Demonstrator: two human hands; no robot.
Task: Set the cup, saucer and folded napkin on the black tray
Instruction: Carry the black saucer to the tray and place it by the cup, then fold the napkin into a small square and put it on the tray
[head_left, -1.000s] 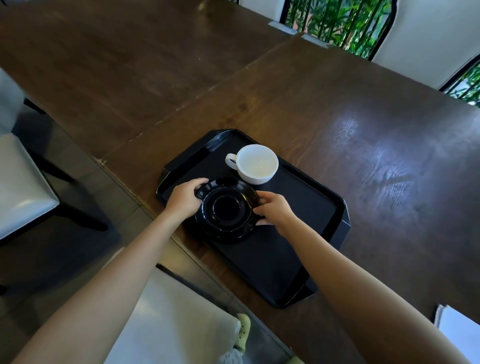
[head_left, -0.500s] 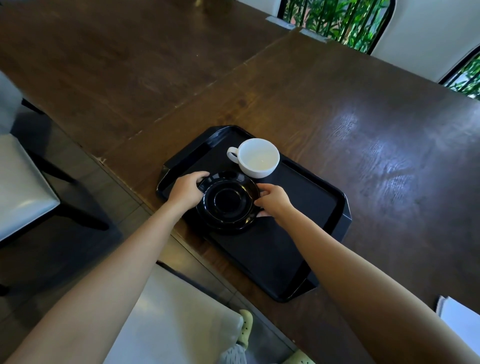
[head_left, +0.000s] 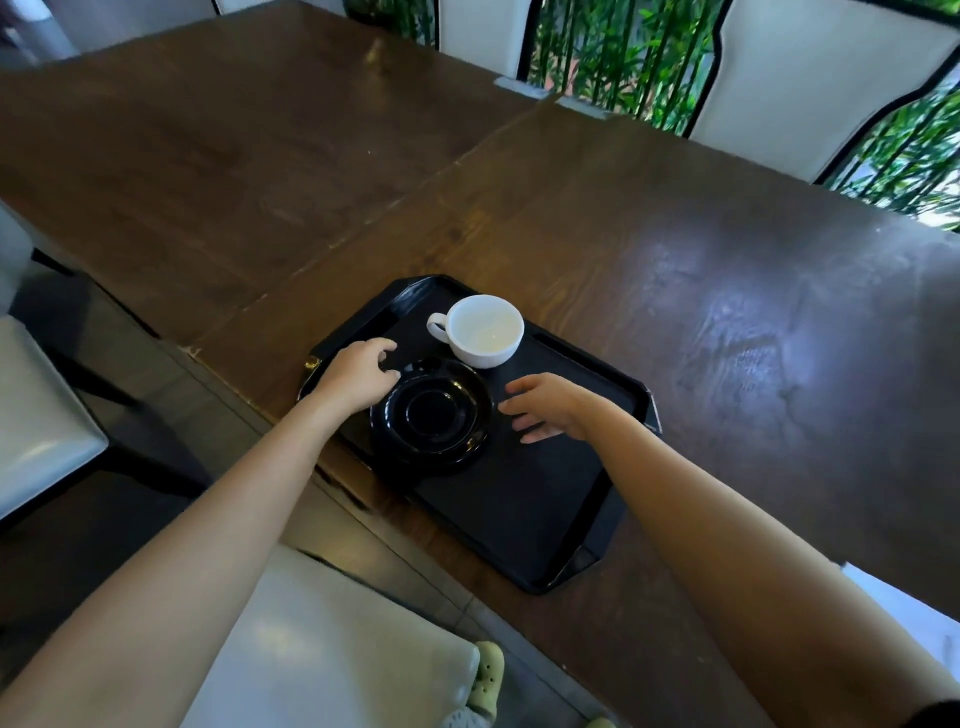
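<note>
A black tray (head_left: 545, 499) lies at the near edge of a dark wooden table (head_left: 675, 249), one long side running just along the table's edge. On it sits a glossy black saucer (head_left: 432, 413), flat on the tray's left half, and just beyond it a white cup (head_left: 485, 331), upright and empty, its handle turned to the left; the cup's base stands right by the saucer's far rim, and whether the two touch cannot be told. The person's left hand (head_left: 358, 376) rests at the saucer's left rim, fingers loosely curled and holding nothing, the fingertips at or just over the rim. The right hand (head_left: 548, 408) hovers just to the right of the saucer, fingers spread apart and empty, clear of the rim. A pale corner of what may be the napkin (head_left: 904, 608) shows at the table's right edge, mostly hidden behind the right forearm, well apart from the tray. White chair seats (head_left: 332, 654) stand below the table's edge, and green bamboo (head_left: 623, 52) shows through the windows beyond.
</note>
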